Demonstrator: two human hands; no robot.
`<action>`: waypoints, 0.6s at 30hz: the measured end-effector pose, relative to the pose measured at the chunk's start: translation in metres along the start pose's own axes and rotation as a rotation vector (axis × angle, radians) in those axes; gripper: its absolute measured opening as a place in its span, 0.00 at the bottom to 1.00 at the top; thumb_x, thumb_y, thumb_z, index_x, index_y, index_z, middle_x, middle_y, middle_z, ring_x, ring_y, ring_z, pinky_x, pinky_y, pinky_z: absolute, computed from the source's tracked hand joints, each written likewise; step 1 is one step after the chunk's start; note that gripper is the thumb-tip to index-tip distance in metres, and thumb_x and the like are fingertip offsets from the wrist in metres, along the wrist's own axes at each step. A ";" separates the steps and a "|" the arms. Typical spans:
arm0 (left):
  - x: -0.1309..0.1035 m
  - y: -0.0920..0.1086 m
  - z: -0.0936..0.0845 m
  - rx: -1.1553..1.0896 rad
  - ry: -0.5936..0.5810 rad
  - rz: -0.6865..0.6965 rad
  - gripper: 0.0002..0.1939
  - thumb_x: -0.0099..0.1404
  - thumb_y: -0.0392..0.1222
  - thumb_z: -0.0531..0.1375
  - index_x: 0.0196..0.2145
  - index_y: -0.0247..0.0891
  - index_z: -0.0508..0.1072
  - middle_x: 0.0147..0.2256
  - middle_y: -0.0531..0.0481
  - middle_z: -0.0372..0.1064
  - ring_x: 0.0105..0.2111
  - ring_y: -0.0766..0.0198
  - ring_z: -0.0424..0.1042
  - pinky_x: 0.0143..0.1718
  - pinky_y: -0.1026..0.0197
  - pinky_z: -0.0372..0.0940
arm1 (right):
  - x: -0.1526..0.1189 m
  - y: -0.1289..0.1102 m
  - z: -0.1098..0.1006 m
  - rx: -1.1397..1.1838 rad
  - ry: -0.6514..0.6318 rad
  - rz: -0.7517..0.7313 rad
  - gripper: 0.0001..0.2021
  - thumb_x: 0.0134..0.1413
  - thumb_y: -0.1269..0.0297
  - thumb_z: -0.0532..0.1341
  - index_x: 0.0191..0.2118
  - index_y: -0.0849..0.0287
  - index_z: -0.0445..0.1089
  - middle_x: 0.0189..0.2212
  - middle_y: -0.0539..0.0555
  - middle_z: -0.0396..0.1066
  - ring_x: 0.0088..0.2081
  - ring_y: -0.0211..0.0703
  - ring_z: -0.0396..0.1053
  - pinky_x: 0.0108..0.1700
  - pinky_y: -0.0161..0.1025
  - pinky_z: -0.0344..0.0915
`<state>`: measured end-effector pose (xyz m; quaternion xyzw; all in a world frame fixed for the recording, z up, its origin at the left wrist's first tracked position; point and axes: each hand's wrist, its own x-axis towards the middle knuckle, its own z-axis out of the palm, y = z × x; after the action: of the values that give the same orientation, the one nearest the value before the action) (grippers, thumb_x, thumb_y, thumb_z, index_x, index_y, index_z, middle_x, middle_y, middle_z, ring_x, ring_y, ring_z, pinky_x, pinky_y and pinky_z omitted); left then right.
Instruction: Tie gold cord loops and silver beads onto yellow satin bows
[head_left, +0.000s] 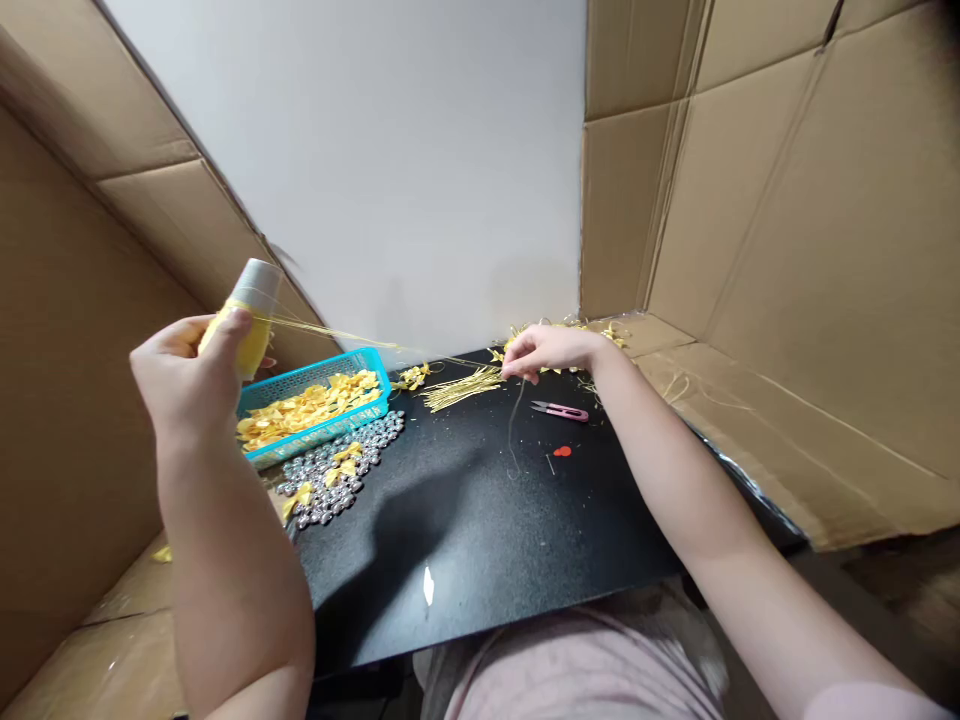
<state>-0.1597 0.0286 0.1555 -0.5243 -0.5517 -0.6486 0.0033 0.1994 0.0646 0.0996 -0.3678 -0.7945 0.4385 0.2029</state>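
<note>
Standing out at the left of the frame, a tapered spool [257, 285] shows a bare grey-white end above a fat winding of yellow; the left hand [187, 375] wraps it, fingers hiding part of the winding. From it a fine yellow thread [330, 329] runs toward the centre, where the right hand [544, 350] pinches it between the fingertips, a thin tail dangling below. Cardboard panels [810, 190] rise at both sides of the frame, around a black table [480, 550] in the lower centre. Left of centre, a turquoise basket [319, 433] holds yellow petal-like pieces, its near-left end blocked by the left forearm. Just below lies a silver beaded mat [322, 492]; mid-frame, a bundle of yellow stems [459, 390], then pink snips [564, 411], a red piece [562, 451] and a needle-like sliver [550, 464].
</note>
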 end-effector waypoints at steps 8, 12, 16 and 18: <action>0.001 -0.002 -0.001 0.142 -0.142 -0.127 0.24 0.50 0.53 0.66 0.39 0.33 0.80 0.21 0.52 0.69 0.20 0.66 0.67 0.20 0.66 0.58 | -0.024 0.008 -0.029 0.314 0.435 -0.196 0.11 0.47 0.56 0.65 0.29 0.59 0.68 0.30 0.52 0.69 0.35 0.40 0.68 0.42 0.41 0.66; -0.005 0.006 0.002 0.248 -0.242 -0.123 0.26 0.53 0.58 0.63 0.39 0.32 0.79 0.20 0.53 0.68 0.21 0.67 0.62 0.21 0.67 0.54 | -0.032 0.000 -0.028 0.551 0.436 -0.386 0.14 0.50 0.50 0.63 0.29 0.55 0.62 0.33 0.51 0.66 0.40 0.43 0.68 0.48 0.47 0.67; -0.004 0.001 0.003 0.342 -0.234 -0.114 0.27 0.54 0.59 0.62 0.39 0.32 0.79 0.21 0.52 0.68 0.24 0.66 0.61 0.23 0.66 0.53 | -0.039 0.005 -0.033 0.619 0.500 -0.430 0.15 0.52 0.49 0.58 0.26 0.54 0.58 0.29 0.49 0.63 0.35 0.40 0.67 0.47 0.50 0.66; -0.001 -0.005 0.003 0.388 -0.252 -0.129 0.27 0.54 0.59 0.62 0.40 0.33 0.78 0.21 0.52 0.68 0.25 0.65 0.62 0.24 0.65 0.54 | -0.039 0.011 -0.038 0.672 0.577 -0.475 0.14 0.52 0.50 0.57 0.25 0.54 0.57 0.28 0.49 0.64 0.35 0.40 0.67 0.47 0.51 0.66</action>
<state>-0.1604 0.0317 0.1503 -0.5545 -0.6943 -0.4587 -0.0062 0.2539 0.0592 0.1111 -0.1975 -0.5827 0.4921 0.6159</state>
